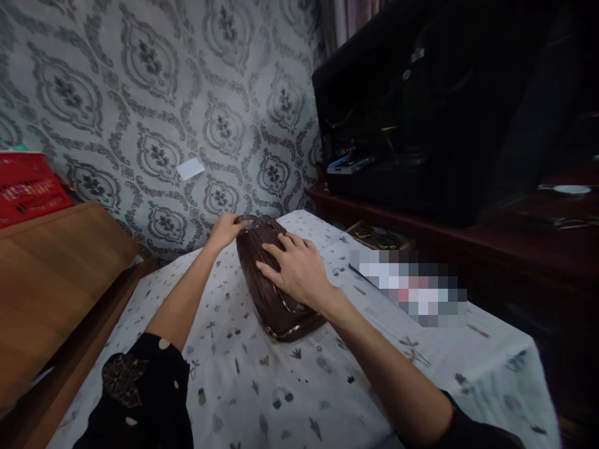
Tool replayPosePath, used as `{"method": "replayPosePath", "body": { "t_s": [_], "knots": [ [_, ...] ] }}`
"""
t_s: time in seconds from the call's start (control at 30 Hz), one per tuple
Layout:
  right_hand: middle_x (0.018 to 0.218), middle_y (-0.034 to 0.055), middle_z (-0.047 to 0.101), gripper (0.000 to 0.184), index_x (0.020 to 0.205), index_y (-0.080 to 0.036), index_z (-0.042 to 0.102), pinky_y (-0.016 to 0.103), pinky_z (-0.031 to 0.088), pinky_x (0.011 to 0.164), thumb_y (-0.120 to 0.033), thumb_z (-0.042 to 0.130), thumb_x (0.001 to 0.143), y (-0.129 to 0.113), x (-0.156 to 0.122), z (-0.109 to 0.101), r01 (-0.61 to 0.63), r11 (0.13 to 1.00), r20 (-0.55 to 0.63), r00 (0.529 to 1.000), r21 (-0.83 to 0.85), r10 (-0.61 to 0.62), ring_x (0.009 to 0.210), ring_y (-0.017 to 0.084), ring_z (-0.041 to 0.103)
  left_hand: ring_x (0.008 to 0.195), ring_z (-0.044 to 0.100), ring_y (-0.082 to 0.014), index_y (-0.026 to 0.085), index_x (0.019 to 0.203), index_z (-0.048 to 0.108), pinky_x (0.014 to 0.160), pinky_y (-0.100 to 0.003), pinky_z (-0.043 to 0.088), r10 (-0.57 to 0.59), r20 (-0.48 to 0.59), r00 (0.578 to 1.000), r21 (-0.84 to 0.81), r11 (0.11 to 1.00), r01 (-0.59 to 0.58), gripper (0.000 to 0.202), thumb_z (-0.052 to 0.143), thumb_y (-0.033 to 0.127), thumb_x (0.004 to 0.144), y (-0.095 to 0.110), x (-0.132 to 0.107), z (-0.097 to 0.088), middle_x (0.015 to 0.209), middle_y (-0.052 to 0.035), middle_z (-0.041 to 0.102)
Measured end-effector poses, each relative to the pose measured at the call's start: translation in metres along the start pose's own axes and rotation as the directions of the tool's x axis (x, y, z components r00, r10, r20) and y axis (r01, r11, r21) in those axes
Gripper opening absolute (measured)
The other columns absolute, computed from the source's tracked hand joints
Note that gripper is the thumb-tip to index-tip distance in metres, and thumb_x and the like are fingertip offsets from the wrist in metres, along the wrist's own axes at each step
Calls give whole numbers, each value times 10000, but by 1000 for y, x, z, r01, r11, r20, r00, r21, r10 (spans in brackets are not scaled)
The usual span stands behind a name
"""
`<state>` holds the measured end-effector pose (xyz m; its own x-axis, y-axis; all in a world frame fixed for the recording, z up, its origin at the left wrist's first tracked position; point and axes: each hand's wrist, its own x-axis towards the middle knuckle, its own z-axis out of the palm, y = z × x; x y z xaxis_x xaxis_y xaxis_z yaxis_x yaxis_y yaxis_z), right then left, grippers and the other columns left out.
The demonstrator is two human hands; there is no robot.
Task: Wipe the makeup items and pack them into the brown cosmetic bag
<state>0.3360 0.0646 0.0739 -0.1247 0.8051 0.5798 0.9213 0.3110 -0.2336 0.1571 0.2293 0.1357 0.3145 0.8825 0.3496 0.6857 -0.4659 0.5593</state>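
A dark brown leather handbag with gold zips lies on the cloth-covered table, its strap end pointing away from me. At that far end, my left hand is closed on the bag's handle; some of its fingertips are hidden. Flat on the upper face of the bag rests my right hand, its fingers spread and the palm towards the leather. A zip pull hangs at the near lower corner.
A patterned white tablecloth covers the table. On the right lies a blurred-out flat item, beside an open drawer and a dark cabinet. Wooden furniture with a red crate stands left. Patterned wallpaper rises behind.
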Motion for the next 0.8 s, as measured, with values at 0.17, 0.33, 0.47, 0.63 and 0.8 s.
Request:
{"method": "replayPosePath", "body": {
  "t_s": [0.17, 0.33, 0.47, 0.63, 0.8],
  "knots": [
    [1325, 150, 620, 469, 1301, -247, 647, 476, 389, 1011, -538, 460, 984, 1, 1, 0, 8, 1000, -6, 1000, -2, -8, 1275, 341, 504, 629, 567, -186, 165, 600, 627, 631, -285, 431, 6, 67, 998, 24, 1000, -7, 254, 646, 383, 729, 13, -3, -4, 566, -10, 599],
    [1325, 155, 620, 473, 1307, -235, 636, 475, 385, 1016, -534, 472, 980, 1, 0, -1, 7, 1000, -14, 1000, 5, -7, 1282, 343, 501, 703, 546, -192, 190, 623, 620, 670, -281, 388, 46, -13, 999, 36, 998, -45, 188, 767, 305, 603, 35, 3, 13, 597, 10, 579],
    [1346, 160, 615, 516, 1338, -204, 604, 477, 378, 1035, -545, 493, 967, 1, 0, -2, -3, 1000, -3, 1000, 10, 3, 1292, 339, 499, 693, 562, -183, 185, 579, 603, 668, -276, 392, 17, -59, 998, -81, 996, -21, 214, 714, 343, 671, 45, 10, 37, 588, -1, 590],
    [1373, 191, 601, 696, 1409, -86, 510, 468, 381, 1046, -597, 522, 936, 2, 2, -2, -42, 999, 15, 999, 17, 42, 1293, 341, 498, 608, 594, -143, 173, 663, 597, 573, -240, 405, -139, -151, 979, -328, 941, 83, 148, 594, 309, 723, 35, 11, 36, 628, -20, 632],
    [1340, 195, 619, 666, 1352, -83, 558, 469, 394, 1018, -608, 494, 947, 2, 3, -2, -37, 999, 34, 999, -7, 37, 1260, 345, 513, 585, 614, -139, 177, 696, 581, 516, -221, 409, -221, -146, 964, -448, 884, 135, 87, 555, 259, 678, 34, 7, 25, 636, -32, 648]
  ]
}}
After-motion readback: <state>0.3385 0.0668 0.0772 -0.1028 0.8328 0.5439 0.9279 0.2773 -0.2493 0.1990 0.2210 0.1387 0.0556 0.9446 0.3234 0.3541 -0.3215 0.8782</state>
